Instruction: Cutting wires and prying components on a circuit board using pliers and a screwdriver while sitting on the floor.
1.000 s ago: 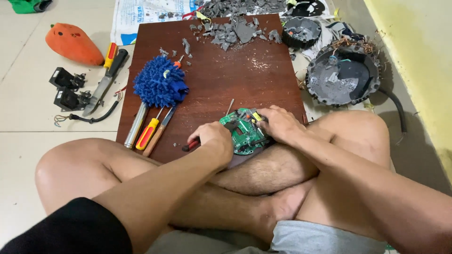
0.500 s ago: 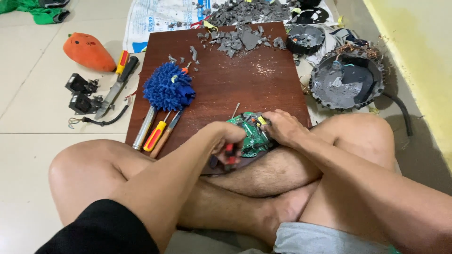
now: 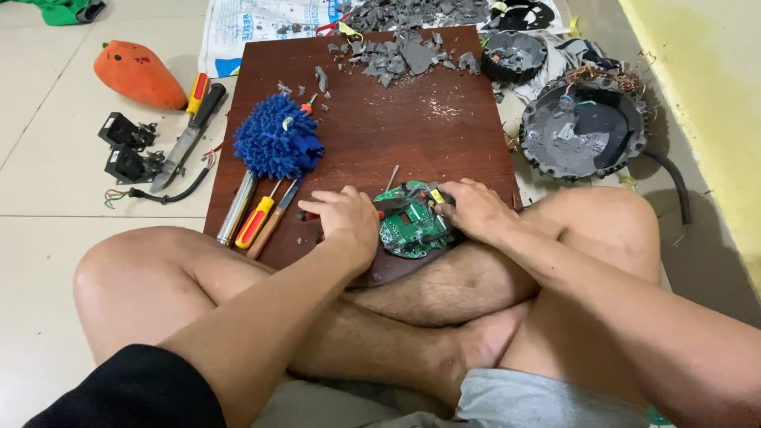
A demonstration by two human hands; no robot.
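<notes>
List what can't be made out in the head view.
- Tool under the left hand: the hand hides all but a red bit.
- Right edge of the green circuit board: under the right hand.
- Board parts: too small to tell.
- Green cloth: cut off by the top edge.

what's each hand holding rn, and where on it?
Right hand grips the green circuit board at its right edge. Left hand is closed on a red-handled tool beside the board; the exact hold is hidden.
</notes>
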